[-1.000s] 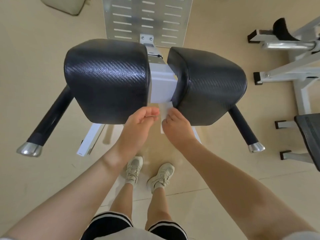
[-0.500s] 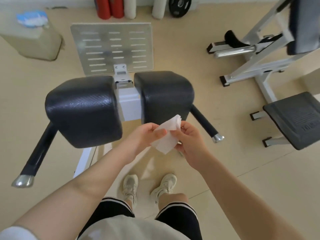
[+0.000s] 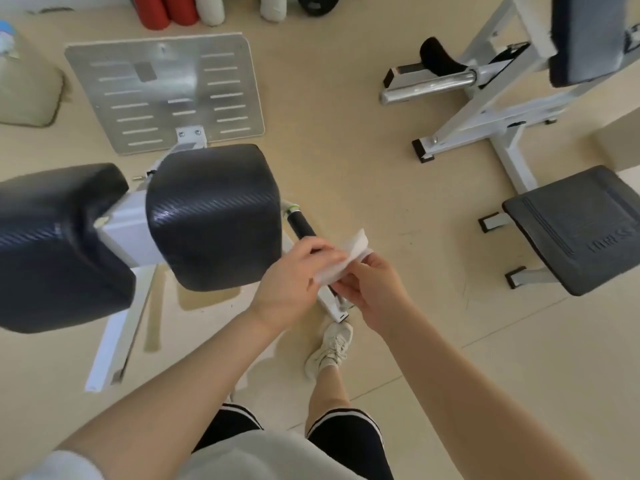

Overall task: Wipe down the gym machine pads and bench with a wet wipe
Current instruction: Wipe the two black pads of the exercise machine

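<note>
The beige floor (image 3: 363, 161) fills most of the view, and two pieces of white-framed gym equipment stand on it. The nearer machine carries two black pads: the left pad (image 3: 59, 247) is cut off by the left edge, while the right pad (image 3: 214, 216) shows whole, with the slotted metal footplate (image 3: 162, 95) lying beyond them. One black handle (image 3: 302, 227) sticks out from under the right pad, its far end hidden behind the hands. At the right, the second frame holds a dark seat (image 3: 575, 226) and an upright back pad (image 3: 585, 36) cut off at the top edge, plus one chrome bar (image 3: 429, 86). Along the top edge lie two red rolls (image 3: 166, 10), two white ones and a black plate, all cropped. Only one shoe (image 3: 330, 348) shows; the other foot is hidden. The left hand (image 3: 287, 282) and right hand (image 3: 370, 285) each pinch the single white wet wipe (image 3: 341, 259) with curled fingers, holding it in the air just right of the right pad, touching neither pad.
</note>
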Tool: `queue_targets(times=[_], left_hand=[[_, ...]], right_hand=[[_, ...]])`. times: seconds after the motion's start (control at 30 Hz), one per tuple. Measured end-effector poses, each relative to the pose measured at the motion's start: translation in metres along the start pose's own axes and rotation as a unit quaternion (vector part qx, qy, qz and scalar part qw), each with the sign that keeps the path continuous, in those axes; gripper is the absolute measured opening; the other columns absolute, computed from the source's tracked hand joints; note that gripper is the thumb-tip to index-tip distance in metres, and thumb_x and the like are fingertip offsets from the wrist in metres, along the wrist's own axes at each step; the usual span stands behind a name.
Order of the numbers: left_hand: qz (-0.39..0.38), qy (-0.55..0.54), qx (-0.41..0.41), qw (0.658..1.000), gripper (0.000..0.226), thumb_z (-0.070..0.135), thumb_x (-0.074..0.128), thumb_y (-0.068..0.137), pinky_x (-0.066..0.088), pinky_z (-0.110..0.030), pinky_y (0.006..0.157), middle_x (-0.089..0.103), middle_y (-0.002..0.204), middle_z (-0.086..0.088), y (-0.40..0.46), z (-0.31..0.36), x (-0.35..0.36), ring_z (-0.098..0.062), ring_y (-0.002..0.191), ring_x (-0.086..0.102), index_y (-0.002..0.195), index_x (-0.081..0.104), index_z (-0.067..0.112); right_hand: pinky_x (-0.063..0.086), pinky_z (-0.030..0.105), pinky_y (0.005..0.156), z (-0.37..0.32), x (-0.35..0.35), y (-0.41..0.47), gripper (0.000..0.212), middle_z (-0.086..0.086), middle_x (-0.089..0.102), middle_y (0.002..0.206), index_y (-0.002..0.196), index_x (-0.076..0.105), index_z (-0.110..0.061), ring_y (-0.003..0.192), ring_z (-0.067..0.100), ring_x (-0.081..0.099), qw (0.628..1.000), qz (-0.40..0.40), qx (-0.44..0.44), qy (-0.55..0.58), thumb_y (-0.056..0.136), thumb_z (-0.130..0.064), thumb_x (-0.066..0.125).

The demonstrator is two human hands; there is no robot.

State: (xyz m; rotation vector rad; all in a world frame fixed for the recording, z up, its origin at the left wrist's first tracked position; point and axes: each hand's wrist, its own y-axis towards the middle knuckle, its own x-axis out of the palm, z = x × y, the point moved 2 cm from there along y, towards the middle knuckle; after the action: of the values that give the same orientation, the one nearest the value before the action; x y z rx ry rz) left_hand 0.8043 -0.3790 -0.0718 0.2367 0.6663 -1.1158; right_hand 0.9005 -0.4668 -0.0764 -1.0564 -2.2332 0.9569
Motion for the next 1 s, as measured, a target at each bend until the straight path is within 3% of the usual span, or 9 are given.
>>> queue_targets(times=[0.07,0.2,0.33,0.43,0.53,0.67,0.73,0.87,1.0], left_hand=[[-0.012,0.046,-0.025,0.999,0.048,0.039,0.035,0.081,0.042,-0.018,0.082,0.059,0.113,0.006,0.009,0.004,0.02,-0.008,0.097,0.057,0.114,0.064,0.02],[-0.052,0.126,-0.027,0.99,0.049,0.004,0.053,0.073,0.046,-0.04,0.089,0.051,0.133,-0.015,0.026,0.004,0.046,-0.036,0.115,0.052,0.12,0.061,0.015],[0.042,-0.023,-0.165,0.985,0.049,0.0,0.05,0.083,0.014,-0.014,0.103,0.032,0.147,-0.001,0.027,-0.01,0.051,-0.017,0.135,0.026,0.129,0.053,0.018],[0.155,-0.138,-0.294,0.933,0.039,0.008,0.048,0.092,0.026,-0.014,0.096,0.043,0.136,0.002,0.025,-0.025,0.054,-0.012,0.126,0.038,0.131,0.047,0.015],[0.151,-0.294,-0.401,0.854,0.053,0.017,0.05,0.094,0.031,-0.014,0.089,0.045,0.119,0.009,0.027,-0.039,0.068,-0.006,0.114,0.042,0.142,0.029,0.022],[0.121,-0.396,-0.434,0.8,0.055,0.018,0.055,0.091,0.049,-0.032,0.09,0.065,0.096,0.0,0.028,-0.053,0.086,-0.015,0.09,0.061,0.141,0.035,0.026],[0.141,-0.431,-0.437,0.777,0.054,0.014,0.055,0.091,0.052,-0.032,0.086,0.068,0.097,-0.006,0.028,-0.055,0.09,-0.02,0.091,0.064,0.14,0.037,0.025],[0.138,-0.452,-0.425,0.772,0.052,0.009,0.052,0.092,0.051,-0.035,0.091,0.067,0.09,-0.003,0.029,-0.056,0.09,-0.017,0.085,0.062,0.139,0.038,0.025],[0.119,-0.514,-0.437,0.728,0.045,0.009,0.042,0.095,0.051,-0.029,0.08,0.067,0.094,-0.002,0.027,-0.059,0.086,-0.017,0.08,0.064,0.134,0.045,0.032]], right_hand=[[0.053,0.025,0.058,-0.007,-0.014,0.015,0.02,0.015,0.061,0.076,0.082,0.056,-0.002,0.064,0.02,0.062,0.996,-0.012,0.047,0.071,0.091,0.002,0.039],[0.056,0.028,0.057,-0.02,-0.031,0.038,0.022,0.013,0.066,0.077,0.094,0.057,0.0,0.065,0.022,0.068,0.976,-0.048,0.118,0.177,0.096,-0.016,0.042],[0.053,0.025,0.069,-0.017,-0.028,0.076,0.017,0.012,0.062,0.088,0.092,0.058,-0.005,0.076,0.02,0.063,0.994,-0.009,0.073,-0.083,0.09,0.003,0.043],[0.044,0.031,0.067,-0.02,-0.017,0.116,0.027,0.002,0.054,0.072,0.067,0.053,-0.02,0.07,0.021,0.05,0.96,0.044,-0.024,-0.274,0.084,-0.003,0.04],[0.037,0.026,0.064,-0.021,0.0,0.15,0.026,-0.002,0.051,0.064,0.063,0.054,-0.021,0.066,0.02,0.045,0.919,0.016,-0.112,-0.378,0.086,-0.011,0.045],[0.033,0.025,0.057,-0.013,0.024,0.181,0.023,0.004,0.057,0.075,0.076,0.064,-0.013,0.067,0.02,0.045,0.869,-0.039,-0.217,-0.444,0.086,-0.008,0.044],[0.033,0.023,0.062,-0.004,0.031,0.19,0.024,0.005,0.061,0.085,0.079,0.068,-0.011,0.074,0.018,0.05,0.85,-0.061,-0.252,-0.458,0.086,-0.009,0.045],[0.032,0.021,0.056,0.002,0.02,0.188,0.022,0.003,0.054,0.071,0.071,0.06,-0.011,0.063,0.013,0.043,0.837,-0.083,-0.275,-0.466,0.086,-0.004,0.046],[0.04,0.006,0.068,0.009,-0.012,0.151,0.022,0.004,0.062,0.077,0.079,0.07,-0.006,0.068,0.002,0.05,0.776,-0.142,-0.393,-0.472,0.079,0.01,0.054]])
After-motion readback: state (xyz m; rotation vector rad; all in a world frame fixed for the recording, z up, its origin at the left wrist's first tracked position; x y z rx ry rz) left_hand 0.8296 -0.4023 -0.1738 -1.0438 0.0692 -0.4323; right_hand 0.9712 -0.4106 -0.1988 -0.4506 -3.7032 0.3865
